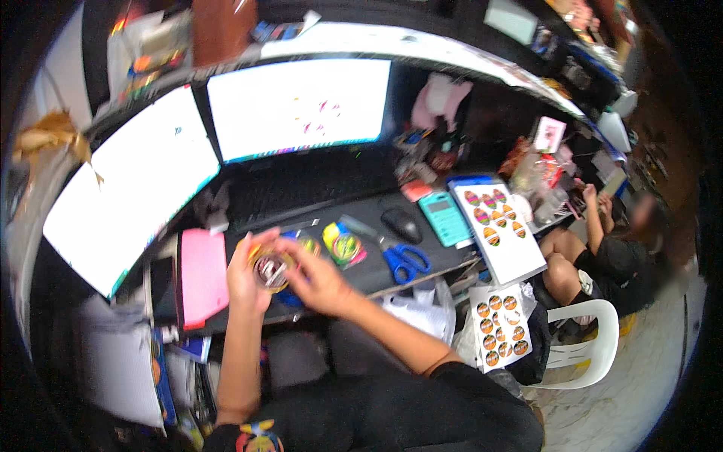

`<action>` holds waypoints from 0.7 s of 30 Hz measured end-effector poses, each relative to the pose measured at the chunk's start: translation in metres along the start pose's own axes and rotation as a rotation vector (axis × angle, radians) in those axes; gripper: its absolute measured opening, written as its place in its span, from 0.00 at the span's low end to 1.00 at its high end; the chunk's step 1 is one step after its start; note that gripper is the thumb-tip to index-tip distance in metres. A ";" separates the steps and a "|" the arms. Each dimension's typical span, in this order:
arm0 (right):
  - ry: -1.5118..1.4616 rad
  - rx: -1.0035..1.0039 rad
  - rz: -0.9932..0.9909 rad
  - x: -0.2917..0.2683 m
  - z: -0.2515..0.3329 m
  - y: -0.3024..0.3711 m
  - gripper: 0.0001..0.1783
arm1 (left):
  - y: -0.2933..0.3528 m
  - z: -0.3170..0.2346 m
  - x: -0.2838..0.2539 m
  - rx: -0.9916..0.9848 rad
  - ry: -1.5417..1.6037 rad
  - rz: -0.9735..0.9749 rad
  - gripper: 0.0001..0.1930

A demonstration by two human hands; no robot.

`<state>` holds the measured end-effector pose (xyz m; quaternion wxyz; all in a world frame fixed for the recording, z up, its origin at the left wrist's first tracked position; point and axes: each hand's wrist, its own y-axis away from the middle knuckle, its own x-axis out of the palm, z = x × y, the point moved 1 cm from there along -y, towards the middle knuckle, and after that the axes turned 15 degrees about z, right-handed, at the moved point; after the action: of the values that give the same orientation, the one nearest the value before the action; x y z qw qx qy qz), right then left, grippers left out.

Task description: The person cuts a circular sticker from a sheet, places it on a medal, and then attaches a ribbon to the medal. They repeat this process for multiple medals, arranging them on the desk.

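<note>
My left hand [242, 285] and my right hand [324, 285] meet above the front edge of the desk, closed around a small round container [272, 271]. It has a dark label with pale lettering and a gold-toned rim; its exact kind is hard to make out. Just right of my fingers lies a round green-and-yellow labelled piece [343, 245] on colourful backing. Another yellow piece shows partly behind my right hand. Blue-handled scissors [407, 262] rest on the desk further right, blades pointing up and left.
A mouse [401, 224], a teal calculator [446, 219] and a keyboard [294, 188] lie beyond. Sheets of round stickers [520, 248] [501, 328] are at the right. Two lit monitors [301, 105] stand behind; a pink folder [203, 279] lies left. Another person sits far right near a white chair [606, 343].
</note>
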<state>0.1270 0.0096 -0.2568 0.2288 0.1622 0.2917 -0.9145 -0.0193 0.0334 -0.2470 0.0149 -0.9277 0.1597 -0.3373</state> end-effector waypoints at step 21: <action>-0.056 -0.010 -0.129 -0.002 0.037 0.013 0.15 | 0.024 -0.018 0.064 0.275 -0.653 0.294 0.17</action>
<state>0.1294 -0.0218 -0.2333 0.1782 0.1162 0.2996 -0.9300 0.0089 -0.0073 -0.1971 0.2373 -0.9428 0.2312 -0.0366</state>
